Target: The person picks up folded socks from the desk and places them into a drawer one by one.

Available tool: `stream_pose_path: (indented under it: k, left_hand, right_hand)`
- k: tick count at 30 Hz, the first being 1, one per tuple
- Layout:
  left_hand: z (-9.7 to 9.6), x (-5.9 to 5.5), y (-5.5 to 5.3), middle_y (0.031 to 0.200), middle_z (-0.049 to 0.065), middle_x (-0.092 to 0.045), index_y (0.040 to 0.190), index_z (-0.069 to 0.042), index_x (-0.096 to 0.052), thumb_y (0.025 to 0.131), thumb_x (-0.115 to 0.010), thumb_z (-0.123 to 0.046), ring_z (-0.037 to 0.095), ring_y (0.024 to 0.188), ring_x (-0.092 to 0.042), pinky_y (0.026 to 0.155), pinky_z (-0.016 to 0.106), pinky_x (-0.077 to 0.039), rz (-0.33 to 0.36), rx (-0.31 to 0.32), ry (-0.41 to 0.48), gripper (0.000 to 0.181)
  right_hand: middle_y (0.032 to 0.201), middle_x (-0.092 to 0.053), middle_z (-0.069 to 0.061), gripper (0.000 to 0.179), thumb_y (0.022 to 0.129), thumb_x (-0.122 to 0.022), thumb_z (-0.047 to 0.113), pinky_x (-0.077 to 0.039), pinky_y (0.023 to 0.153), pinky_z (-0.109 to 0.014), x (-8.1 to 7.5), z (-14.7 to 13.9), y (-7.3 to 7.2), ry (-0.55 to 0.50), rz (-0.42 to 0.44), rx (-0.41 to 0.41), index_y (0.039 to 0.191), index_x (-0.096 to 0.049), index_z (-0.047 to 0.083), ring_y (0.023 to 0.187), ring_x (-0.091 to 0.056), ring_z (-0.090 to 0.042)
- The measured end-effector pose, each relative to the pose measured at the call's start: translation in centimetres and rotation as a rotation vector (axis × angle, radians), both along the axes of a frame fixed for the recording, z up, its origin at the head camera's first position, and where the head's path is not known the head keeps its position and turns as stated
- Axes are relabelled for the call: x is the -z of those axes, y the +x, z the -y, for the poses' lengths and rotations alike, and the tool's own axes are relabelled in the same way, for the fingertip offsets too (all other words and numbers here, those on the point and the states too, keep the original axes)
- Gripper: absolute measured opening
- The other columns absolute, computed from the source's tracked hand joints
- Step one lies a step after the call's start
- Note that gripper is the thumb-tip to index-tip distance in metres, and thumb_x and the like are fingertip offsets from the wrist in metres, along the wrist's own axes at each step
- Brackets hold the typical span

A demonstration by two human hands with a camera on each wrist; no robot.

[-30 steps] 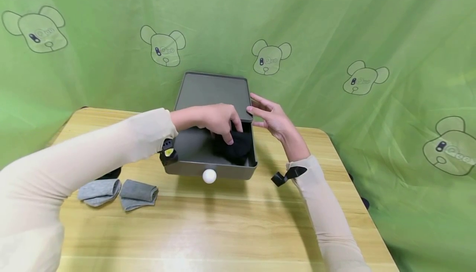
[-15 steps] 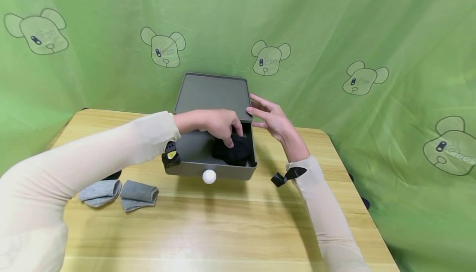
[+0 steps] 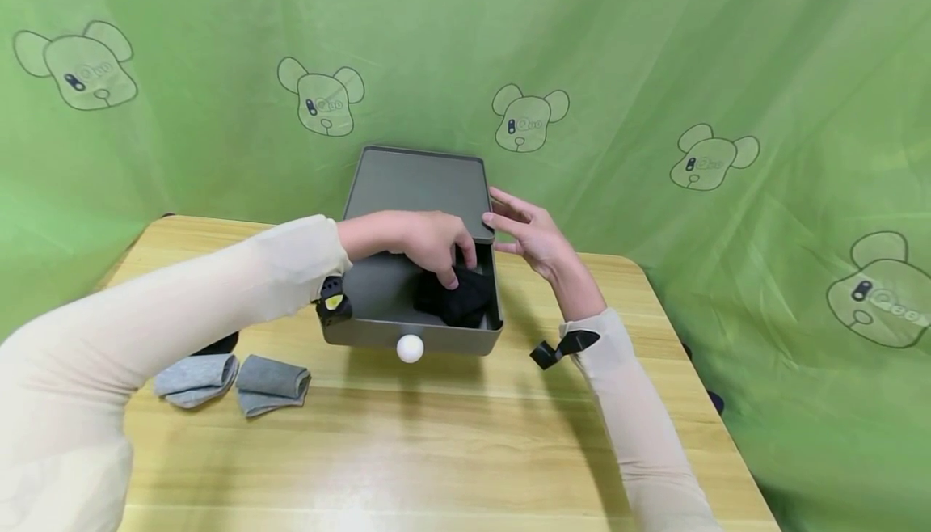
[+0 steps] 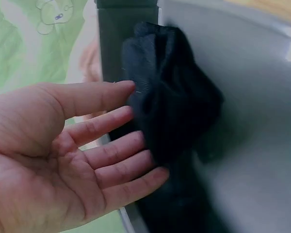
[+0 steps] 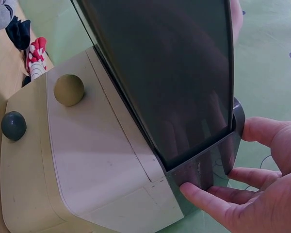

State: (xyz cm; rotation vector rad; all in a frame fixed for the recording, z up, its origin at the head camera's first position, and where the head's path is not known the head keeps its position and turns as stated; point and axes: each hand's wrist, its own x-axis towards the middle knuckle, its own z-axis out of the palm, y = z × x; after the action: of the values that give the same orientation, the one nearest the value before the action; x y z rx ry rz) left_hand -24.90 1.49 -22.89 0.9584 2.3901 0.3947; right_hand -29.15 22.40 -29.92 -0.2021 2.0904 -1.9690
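Note:
In the head view a grey drawer (image 3: 371, 333) with a white knob (image 3: 410, 348) stands pulled out from a small cabinet (image 3: 425, 188). A bunched black sock (image 3: 465, 301) lies in the drawer's right part. My left hand (image 3: 436, 242) reaches in from above; in the left wrist view its thumb and fairly straight fingertips meet the edge of the black sock (image 4: 177, 92). My right hand (image 3: 534, 233) is at the cabinet's right side, thumb by the top rim. From the right wrist, its extended fingers (image 5: 203, 196) touch the dark corner.
Two folded grey socks, one lighter (image 3: 196, 378) and one darker (image 3: 272, 385), lie on the wooden table (image 3: 407, 451), a black item partly behind my left sleeve. Lower drawers carry gold (image 5: 69, 90) and dark (image 5: 13, 125) knobs. Red-and-white socks (image 5: 36, 56) show beyond.
My left hand has dipped slightly toward the drawer's front, and the black sock's outline has shifted a little beneath it. The right hand keeps its place at the cabinet.

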Motion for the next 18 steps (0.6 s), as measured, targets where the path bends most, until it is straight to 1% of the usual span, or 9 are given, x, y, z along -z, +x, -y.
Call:
stream_pose_path:
  k: [3, 5, 8, 10, 12, 14, 16, 18]
  left_hand:
    - [0.6, -0.9, 0.4, 0.115, 0.005, -0.063, 0.124, -0.016, -0.059, 0.084, -0.069, -0.021, 0.017, 0.107, -0.057, 0.090, 0.033, -0.047, -0.012, 0.017, 0.003, 0.042]
    - [1.3, -1.7, 0.7, 0.118, 0.006, -0.062, 0.126, -0.015, -0.058, 0.085, -0.068, -0.024, 0.017, 0.109, -0.056, 0.092, 0.034, -0.047, -0.031, 0.032, 0.017, 0.043]
    - [2.8, -2.6, 1.2, 0.119, 0.008, -0.063, 0.126, -0.015, -0.058, 0.086, -0.067, -0.027, 0.016, 0.110, -0.058, 0.095, 0.035, -0.046, -0.076, 0.052, 0.066, 0.044]
    - [4.2, -3.0, 1.5, 0.119, 0.007, -0.064, 0.126, -0.015, -0.058, 0.086, -0.067, -0.029, 0.016, 0.110, -0.059, 0.097, 0.034, -0.045, -0.091, 0.042, 0.115, 0.043]
    - [5.9, -3.2, 1.8, 0.121, 0.007, -0.064, 0.126, -0.015, -0.058, 0.086, -0.066, -0.030, 0.016, 0.112, -0.060, 0.099, 0.035, -0.044, -0.083, 0.012, 0.180, 0.044]
    - [7.9, -3.1, 2.0, 0.124, 0.006, -0.062, 0.127, -0.015, -0.057, 0.087, -0.066, -0.032, 0.018, 0.115, -0.058, 0.100, 0.036, -0.044, -0.068, -0.035, 0.245, 0.044]
    - [10.1, -2.7, 2.2, 0.127, 0.006, -0.060, 0.128, -0.015, -0.056, 0.087, -0.066, -0.033, 0.020, 0.117, -0.056, 0.101, 0.039, -0.044, -0.053, -0.091, 0.308, 0.045]
    - [12.2, -2.1, 2.3, 0.130, 0.005, -0.058, 0.129, -0.016, -0.055, 0.088, -0.065, -0.034, 0.022, 0.120, -0.054, 0.101, 0.041, -0.043, -0.043, -0.155, 0.364, 0.046]
  right_hand:
    - [0.149, -0.033, -0.010, 0.063, 0.087, -0.067, 0.022, -0.042, 0.100, -0.049, 0.1, 0.0, 0.0, 0.005, 0.004, 0.002, 0.143, -0.039, 0.023, 0.133, -0.038, -0.025]
    - [0.149, -0.033, -0.010, 0.063, 0.087, -0.068, 0.023, -0.042, 0.100, -0.049, 0.1, 0.0, 0.0, 0.008, 0.006, 0.003, 0.143, -0.039, 0.024, 0.133, -0.039, -0.025]
    - [0.149, -0.034, -0.009, 0.064, 0.086, -0.068, 0.024, -0.043, 0.100, -0.048, 0.1, 0.0, 0.1, 0.011, 0.004, 0.004, 0.143, -0.039, 0.024, 0.132, -0.040, -0.024]
    - [0.149, -0.034, -0.009, 0.064, 0.086, -0.068, 0.024, -0.044, 0.099, -0.047, 0.1, 0.0, 0.2, 0.009, 0.002, 0.002, 0.143, -0.039, 0.024, 0.132, -0.040, -0.024]
    - [0.149, -0.034, -0.009, 0.064, 0.086, -0.068, 0.023, -0.044, 0.099, -0.047, 0.0, -0.1, 0.2, 0.007, -0.001, 0.000, 0.143, -0.039, 0.024, 0.132, -0.040, -0.024]
    - [0.149, -0.033, -0.008, 0.064, 0.086, -0.068, 0.023, -0.043, 0.100, -0.048, 0.0, -0.1, 0.3, 0.005, -0.001, -0.001, 0.143, -0.039, 0.024, 0.132, -0.040, -0.024]
    - [0.150, -0.032, -0.009, 0.064, 0.087, -0.068, 0.022, -0.042, 0.101, -0.048, 0.0, -0.2, 0.4, 0.006, -0.004, -0.005, 0.143, -0.039, 0.024, 0.132, -0.040, -0.024]
    - [0.150, -0.032, -0.008, 0.064, 0.087, -0.068, 0.022, -0.041, 0.101, -0.049, 0.0, -0.3, 0.3, 0.004, -0.005, -0.002, 0.143, -0.039, 0.024, 0.132, -0.040, -0.024]
